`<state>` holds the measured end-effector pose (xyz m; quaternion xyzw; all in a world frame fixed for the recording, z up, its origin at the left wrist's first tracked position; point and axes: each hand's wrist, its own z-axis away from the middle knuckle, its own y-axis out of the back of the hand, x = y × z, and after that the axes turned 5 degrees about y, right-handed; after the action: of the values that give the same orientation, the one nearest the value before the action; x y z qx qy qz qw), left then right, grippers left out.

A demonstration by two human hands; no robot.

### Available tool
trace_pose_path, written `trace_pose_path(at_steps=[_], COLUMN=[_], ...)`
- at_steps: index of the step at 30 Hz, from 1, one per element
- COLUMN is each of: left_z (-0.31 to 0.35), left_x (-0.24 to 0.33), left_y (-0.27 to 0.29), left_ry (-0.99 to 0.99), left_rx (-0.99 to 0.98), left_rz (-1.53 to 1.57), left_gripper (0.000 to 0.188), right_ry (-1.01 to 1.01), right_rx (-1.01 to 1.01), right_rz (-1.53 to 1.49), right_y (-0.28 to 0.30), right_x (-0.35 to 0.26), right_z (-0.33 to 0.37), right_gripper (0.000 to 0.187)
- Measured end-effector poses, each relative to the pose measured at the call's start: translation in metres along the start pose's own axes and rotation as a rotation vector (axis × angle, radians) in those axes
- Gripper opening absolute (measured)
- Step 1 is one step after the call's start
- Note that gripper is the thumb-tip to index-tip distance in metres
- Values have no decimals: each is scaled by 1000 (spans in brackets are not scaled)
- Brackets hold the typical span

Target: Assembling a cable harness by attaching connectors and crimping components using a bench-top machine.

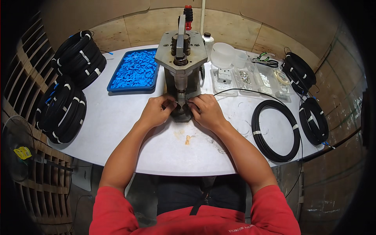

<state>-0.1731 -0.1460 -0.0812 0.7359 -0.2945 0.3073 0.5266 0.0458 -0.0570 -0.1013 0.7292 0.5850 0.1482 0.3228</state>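
Both my hands are at the foot of a grey metal bench press [181, 74], one on each side of its lower tooling. My right hand [207, 111] pinches the end of a black cable [244, 89], which runs back in an arc to a coil [256, 131] lying on the right of the table. On the left side of the tooling, my left hand [156, 111] has its fingers closed and slightly blurred. Whatever sits between those fingertips is too small to make out.
Left of the press stands a blue tray [113, 89] of small blue pieces. Stacked black cable coils [62, 109] fill the left edge; more coils [313, 121] stand at right. Clear plastic containers [235, 91] with small metal parts and pliers [266, 60] lie at back right.
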Motion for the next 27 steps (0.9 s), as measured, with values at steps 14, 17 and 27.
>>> trace_pose_path(at_steps=[14,17,27], left_z=[0,0,0], left_x=[3,-1,4], left_y=[1,0,2], left_ry=[-1,-7,12], left_rx=[-5,-1,-17], left_rz=[-12,-3,-5], left_gripper=[19,19,18], right_ry=[-5,-11,22], right_rx=[2,-8,-48], right_rz=[-7,-10,12], right_y=[2,2,2], right_x=[-1,-1,1], right_z=[-1,-1,0], right_gripper=[15,14,19])
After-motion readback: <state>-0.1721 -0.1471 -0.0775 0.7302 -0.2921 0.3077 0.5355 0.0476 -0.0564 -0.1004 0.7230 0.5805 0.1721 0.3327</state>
